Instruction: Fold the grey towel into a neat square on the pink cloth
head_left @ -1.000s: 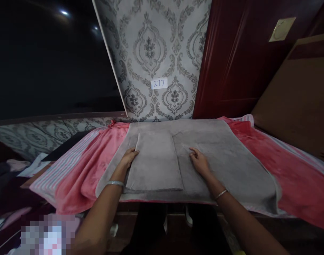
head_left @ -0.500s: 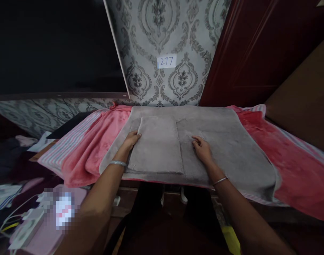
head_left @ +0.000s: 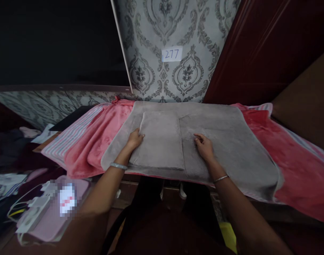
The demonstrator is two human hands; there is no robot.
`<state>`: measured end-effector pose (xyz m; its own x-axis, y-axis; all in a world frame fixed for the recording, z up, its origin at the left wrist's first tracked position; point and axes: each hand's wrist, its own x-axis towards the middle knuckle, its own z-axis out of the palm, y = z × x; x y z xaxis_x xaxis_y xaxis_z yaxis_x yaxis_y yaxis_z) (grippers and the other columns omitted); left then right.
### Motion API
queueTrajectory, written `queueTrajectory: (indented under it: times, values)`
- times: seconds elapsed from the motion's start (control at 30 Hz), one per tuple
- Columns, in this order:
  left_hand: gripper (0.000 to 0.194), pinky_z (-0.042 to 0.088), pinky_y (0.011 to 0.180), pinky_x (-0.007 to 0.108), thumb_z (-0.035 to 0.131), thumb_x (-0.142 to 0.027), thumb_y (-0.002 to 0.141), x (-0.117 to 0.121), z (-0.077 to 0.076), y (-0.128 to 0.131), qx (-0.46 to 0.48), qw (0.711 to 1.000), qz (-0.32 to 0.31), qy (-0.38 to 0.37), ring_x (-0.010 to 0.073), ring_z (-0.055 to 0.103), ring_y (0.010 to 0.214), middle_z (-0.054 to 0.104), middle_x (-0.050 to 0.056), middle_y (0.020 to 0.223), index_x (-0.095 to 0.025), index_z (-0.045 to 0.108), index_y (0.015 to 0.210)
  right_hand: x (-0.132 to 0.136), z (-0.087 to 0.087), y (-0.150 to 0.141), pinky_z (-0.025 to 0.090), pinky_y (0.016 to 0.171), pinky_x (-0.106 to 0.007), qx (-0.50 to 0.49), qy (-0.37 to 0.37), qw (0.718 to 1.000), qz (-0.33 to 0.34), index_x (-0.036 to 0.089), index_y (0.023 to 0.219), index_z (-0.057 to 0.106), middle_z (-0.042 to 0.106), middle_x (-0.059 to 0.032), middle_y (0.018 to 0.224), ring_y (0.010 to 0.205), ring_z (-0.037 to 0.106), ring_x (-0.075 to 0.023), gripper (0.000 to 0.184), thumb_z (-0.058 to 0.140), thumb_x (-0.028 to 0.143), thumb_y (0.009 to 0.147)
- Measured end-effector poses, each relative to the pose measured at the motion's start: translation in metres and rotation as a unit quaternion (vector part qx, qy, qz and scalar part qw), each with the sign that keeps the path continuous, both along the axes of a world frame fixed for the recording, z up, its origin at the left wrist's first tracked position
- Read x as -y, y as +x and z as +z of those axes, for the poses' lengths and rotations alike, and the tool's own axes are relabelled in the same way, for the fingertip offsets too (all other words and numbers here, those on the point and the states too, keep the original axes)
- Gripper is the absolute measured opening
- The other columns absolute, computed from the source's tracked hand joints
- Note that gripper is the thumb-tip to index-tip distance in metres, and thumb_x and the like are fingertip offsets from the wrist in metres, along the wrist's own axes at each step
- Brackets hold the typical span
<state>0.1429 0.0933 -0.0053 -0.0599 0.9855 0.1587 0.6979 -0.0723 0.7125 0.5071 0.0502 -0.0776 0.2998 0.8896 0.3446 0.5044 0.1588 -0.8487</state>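
A small folded grey cloth (head_left: 159,140) lies on a larger grey towel (head_left: 231,141) spread over a pink blanket (head_left: 98,138). My left hand (head_left: 134,139) rests at the folded cloth's left edge, its fingers curled against the edge and the thumb on top. To the right of the folded piece, my right hand (head_left: 204,146) lies on the large towel with its fingers loosely bent and pressed down; whether they pinch fabric I cannot make out. Both wrists wear thin bangles.
Patterned grey wallpaper carries a white label reading 277 (head_left: 172,54). A dark red door (head_left: 257,49) stands at the right and a brown board (head_left: 308,99) leans beside it. A pink flat item with white cables (head_left: 45,209) lies low at the left.
The view has tilted down and drifted, so the cloths sit higher in the frame. Both hands stay at the same spots on the cloths, barely shifted.
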Motion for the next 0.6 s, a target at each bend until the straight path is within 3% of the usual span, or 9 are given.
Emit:
queueTrajectory:
  times: [0.17, 0.27, 0.37, 0.5, 0.6]
  values:
    - [0.052, 0.046, 0.106, 0.042, 0.065, -0.02, 0.079, 0.011, 0.007, 0.002, -0.032, 0.999, 0.015, 0.004, 0.0335, 0.063, 0.12, 0.072, 0.014, 0.122, -0.016, 0.063, 0.131, 0.001, 0.001, 0.0, 0.045, 0.068, -0.033, 0.018, -0.008, 1.0, -0.007, 0.012, 0.111, 0.072, 0.069, -0.0087, 0.081, 0.07, 0.06, -0.0213, 0.05, 0.05, 0.047, 0.082]
    - [0.059, 0.045, 0.107, 0.045, 0.06, -0.022, 0.083, 0.026, 0.016, 0.005, -0.108, 0.993, 0.036, 0.042, 0.0349, 0.061, 0.123, 0.066, 0.017, 0.13, -0.016, 0.054, 0.142, -0.001, 0.0, 0.001, 0.046, 0.068, -0.033, 0.019, -0.011, 1.0, -0.006, 0.013, 0.11, 0.072, 0.07, -0.008, 0.081, 0.07, 0.06, -0.021, 0.048, 0.05, 0.045, 0.082]
    - [0.059, 0.04, 0.114, 0.044, 0.058, -0.026, 0.086, 0.041, 0.024, 0.011, -0.169, 0.98, -0.017, 0.104, 0.034, 0.054, 0.131, 0.06, 0.018, 0.14, -0.014, 0.052, 0.144, -0.004, 0.005, -0.001, 0.049, 0.071, -0.035, 0.019, -0.023, 0.999, -0.013, 0.014, 0.11, 0.072, 0.07, -0.0085, 0.082, 0.071, 0.061, -0.022, 0.046, 0.048, 0.045, 0.084]
    - [0.063, 0.025, 0.123, 0.048, 0.057, -0.038, 0.091, 0.055, 0.021, 0.024, -0.166, 0.971, -0.117, 0.127, 0.0338, 0.034, 0.148, 0.043, 0.017, 0.157, -0.014, 0.046, 0.148, -0.001, 0.031, -0.03, 0.048, 0.095, -0.045, 0.118, 0.05, 0.992, 0.02, 0.014, 0.123, 0.068, 0.069, -0.0165, 0.117, 0.105, 0.062, -0.029, 0.05, 0.043, 0.043, 0.091]
    - [0.067, 0.017, 0.124, 0.054, 0.055, -0.047, 0.092, 0.061, 0.007, 0.033, -0.19, 0.967, -0.142, 0.095, 0.0354, 0.022, 0.153, 0.032, 0.018, 0.163, -0.015, 0.044, 0.15, 0.012, 0.05, -0.07, 0.034, 0.114, -0.049, 0.238, 0.079, 0.961, 0.117, 0.014, 0.145, 0.053, 0.05, -0.0159, 0.148, 0.138, 0.043, -0.0311, 0.059, 0.043, 0.044, 0.095]
